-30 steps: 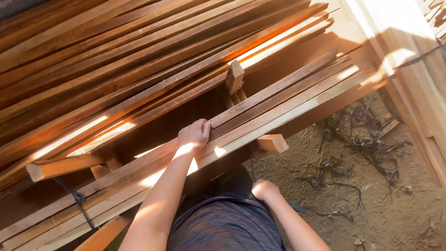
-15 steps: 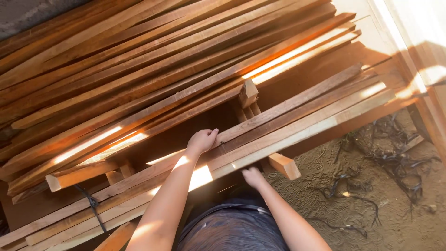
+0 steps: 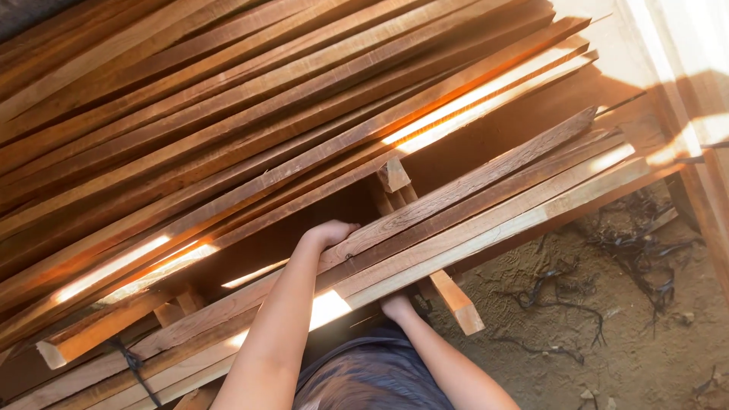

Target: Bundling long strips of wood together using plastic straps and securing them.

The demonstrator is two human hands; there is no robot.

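My left hand (image 3: 328,234) curls over the far edge of a long reddish plank (image 3: 471,182) that lies on a low row of planks. My right hand (image 3: 397,306) is tucked under the near edge of that row, fingers hidden beneath a pale plank (image 3: 524,220). Whether the right hand grips the wood or only touches it from below is not visible. Both forearms reach forward from my body at the bottom of the view.
A big stack of long wooden planks (image 3: 228,99) slopes across the upper left. A short wooden block (image 3: 456,302) sticks out under the near row. Sandy ground (image 3: 607,334) with dark twisted scraps (image 3: 562,288) lies to the right. A pale wooden frame (image 3: 683,91) stands at far right.
My right hand has moved from beside my body up under the near planks. My left hand has stayed on the reddish plank's edge. The view has shifted closer to the stack.
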